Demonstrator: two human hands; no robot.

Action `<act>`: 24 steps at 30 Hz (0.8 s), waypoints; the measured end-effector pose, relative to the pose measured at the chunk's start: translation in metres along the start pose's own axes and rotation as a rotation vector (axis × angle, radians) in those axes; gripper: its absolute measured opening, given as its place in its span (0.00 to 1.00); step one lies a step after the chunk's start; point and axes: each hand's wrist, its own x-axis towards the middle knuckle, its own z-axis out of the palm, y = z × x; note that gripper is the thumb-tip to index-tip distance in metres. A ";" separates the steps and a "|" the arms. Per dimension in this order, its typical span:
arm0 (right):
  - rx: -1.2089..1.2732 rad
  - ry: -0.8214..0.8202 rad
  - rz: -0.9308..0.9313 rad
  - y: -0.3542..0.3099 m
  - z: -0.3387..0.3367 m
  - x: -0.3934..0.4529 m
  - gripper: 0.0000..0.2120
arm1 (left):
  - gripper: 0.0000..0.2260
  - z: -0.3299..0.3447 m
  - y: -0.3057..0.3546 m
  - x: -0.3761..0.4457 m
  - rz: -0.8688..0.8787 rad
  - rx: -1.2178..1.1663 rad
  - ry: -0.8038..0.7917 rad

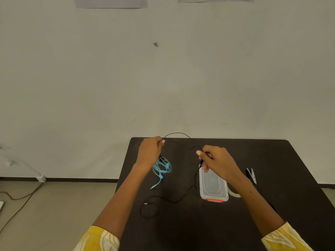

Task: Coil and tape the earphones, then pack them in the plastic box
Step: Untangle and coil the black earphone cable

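Left hand (151, 151) and right hand (213, 160) pinch the black earphones (178, 134), strung above the box (213, 189); light, limp cable likely tangles, best gripped near the earbuds.

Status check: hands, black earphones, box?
Both hands pinching black earphones, uncoiled. Plastic box lidded. Blue earphones lie beside.

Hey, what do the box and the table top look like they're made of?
The box looks like clear plastic: the dark table shows through its lid, and it has an orange clasp. The table has a dark, matte top with little glare, perhaps laminate or painted board; the picture cannot settle which.
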 end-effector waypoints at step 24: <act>0.028 0.024 0.005 0.000 0.004 -0.001 0.13 | 0.16 -0.010 0.013 0.008 -0.468 -0.988 -0.187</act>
